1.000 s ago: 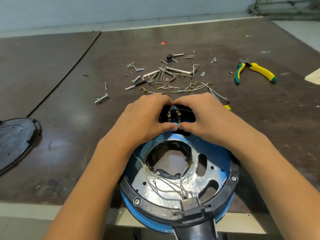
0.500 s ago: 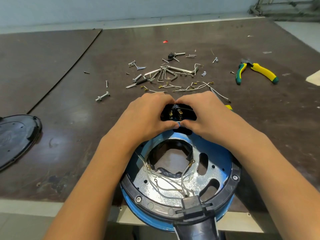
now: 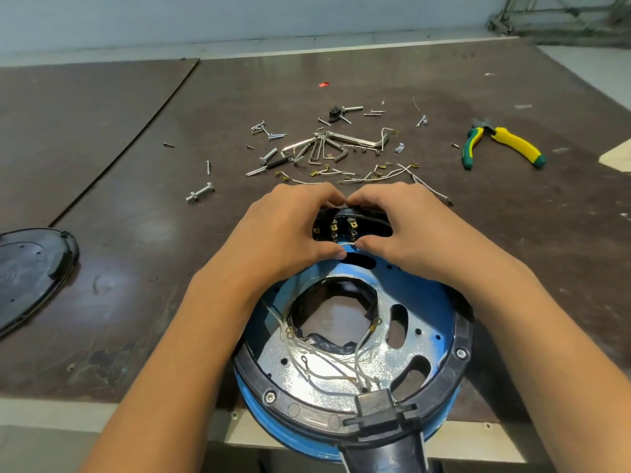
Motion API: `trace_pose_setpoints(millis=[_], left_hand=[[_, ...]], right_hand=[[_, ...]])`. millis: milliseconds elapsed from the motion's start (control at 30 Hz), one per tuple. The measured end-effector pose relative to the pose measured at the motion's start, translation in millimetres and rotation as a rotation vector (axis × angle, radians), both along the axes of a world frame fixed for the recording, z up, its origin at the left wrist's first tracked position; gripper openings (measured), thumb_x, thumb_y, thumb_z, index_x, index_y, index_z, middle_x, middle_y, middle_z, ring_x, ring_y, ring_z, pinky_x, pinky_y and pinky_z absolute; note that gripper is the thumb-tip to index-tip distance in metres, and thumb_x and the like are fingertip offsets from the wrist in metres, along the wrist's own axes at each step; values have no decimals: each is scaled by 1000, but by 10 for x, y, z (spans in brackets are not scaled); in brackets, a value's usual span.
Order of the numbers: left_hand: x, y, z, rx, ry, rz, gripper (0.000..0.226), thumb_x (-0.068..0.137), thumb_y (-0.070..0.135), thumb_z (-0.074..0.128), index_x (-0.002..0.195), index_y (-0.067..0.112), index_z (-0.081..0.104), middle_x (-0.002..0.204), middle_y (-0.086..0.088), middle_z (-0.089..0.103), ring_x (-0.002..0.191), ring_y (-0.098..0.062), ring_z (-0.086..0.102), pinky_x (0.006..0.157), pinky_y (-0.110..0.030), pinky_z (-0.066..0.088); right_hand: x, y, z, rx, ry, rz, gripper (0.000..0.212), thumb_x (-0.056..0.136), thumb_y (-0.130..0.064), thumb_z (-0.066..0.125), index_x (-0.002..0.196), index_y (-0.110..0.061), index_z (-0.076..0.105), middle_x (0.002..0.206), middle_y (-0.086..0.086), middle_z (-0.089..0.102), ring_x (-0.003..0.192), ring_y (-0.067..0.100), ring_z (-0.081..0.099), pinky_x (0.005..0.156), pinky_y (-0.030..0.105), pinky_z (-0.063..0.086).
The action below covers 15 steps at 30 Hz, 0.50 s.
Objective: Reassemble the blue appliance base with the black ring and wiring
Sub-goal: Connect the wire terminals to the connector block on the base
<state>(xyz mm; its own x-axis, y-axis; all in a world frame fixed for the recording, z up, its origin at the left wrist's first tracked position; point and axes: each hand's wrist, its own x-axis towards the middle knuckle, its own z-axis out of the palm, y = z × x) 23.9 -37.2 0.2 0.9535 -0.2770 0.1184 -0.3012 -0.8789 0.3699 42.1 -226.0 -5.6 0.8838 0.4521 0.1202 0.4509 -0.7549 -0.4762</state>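
Note:
The blue appliance base point(image 3: 428, 298) lies upside down at the table's near edge, with a black ring point(image 3: 459, 353) screwed round its rim and a black handle toward me. White wires point(image 3: 327, 367) with ring terminals trail across its silver inner plate. At the far rim sits a black switch block point(image 3: 345, 227) with brass terminals. My left hand point(image 3: 290, 230) and my right hand point(image 3: 406, 227) curl around this block from either side, fingertips meeting above it. Between my two thumbs runs a short white wire point(image 3: 349, 246), pinched at each end.
Loose screws, bolts, hex keys point(image 3: 324, 148) and spare wires point(image 3: 375, 174) lie scattered beyond my hands. Yellow-green pliers point(image 3: 498, 145) rest at the right. A black cover plate point(image 3: 30, 274) lies at the left edge. A bolt point(image 3: 199, 193) lies to the left.
Both hands stay on the switch block. My thumbs have drawn slightly apart, and the short white wire between them now shows.

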Motion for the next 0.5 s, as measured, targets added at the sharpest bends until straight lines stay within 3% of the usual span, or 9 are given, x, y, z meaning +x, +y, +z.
trace_pose_setpoints(millis=[100, 200, 300, 367, 433, 500], left_hand=[[-15, -4, 6, 18, -20, 8, 61, 69, 47, 84, 124, 36, 58, 117, 13, 67, 109, -10, 62, 88, -41, 54], [-26, -3, 21, -7, 19, -3, 60, 74, 43, 81, 128, 33, 56, 121, 12, 65, 112, -10, 59, 93, -41, 52], [-91, -5, 64, -50, 86, -64, 67, 80, 45, 75, 139, 31, 46, 136, 10, 54, 122, -9, 52, 103, -37, 45], [-166, -39, 89, -10, 130, -121, 71, 82, 51, 69, 143, 32, 38, 141, 10, 43, 126, -10, 46, 108, -37, 39], [-222, -84, 86, 70, 111, -133, 72, 85, 55, 64, 146, 34, 31, 146, 11, 35, 131, -12, 40, 114, -45, 31], [-248, -126, 47, 137, 59, -102, 70, 88, 55, 59, 147, 35, 26, 149, 12, 31, 135, -11, 35, 118, -47, 24]], right_hand=[[9, -18, -12, -18, -1, 16, 47, 88, -21, 73, 132, -29, 58, 123, -5, 64, 106, 9, 55, 83, 21, 36], [25, -61, 2, 30, 42, 28, 42, 91, -15, 67, 131, -27, 61, 123, -7, 66, 109, 6, 58, 91, 24, 45], [71, -158, 32, 351, 184, 29, 34, 96, -5, 58, 128, -16, 65, 116, -2, 71, 108, 10, 66, 99, 34, 52], [143, -302, -2, 473, 104, -78, 27, 99, -9, 55, 122, -13, 68, 110, 1, 73, 106, 16, 67, 99, 40, 52], [247, -466, -87, 431, -15, -244, 25, 100, -16, 53, 120, -15, 69, 112, 1, 72, 109, 18, 65, 100, 36, 48], [328, -605, -193, 253, -49, -386, 29, 101, -18, 51, 126, -15, 65, 123, 4, 68, 118, 21, 59, 96, 25, 40]])
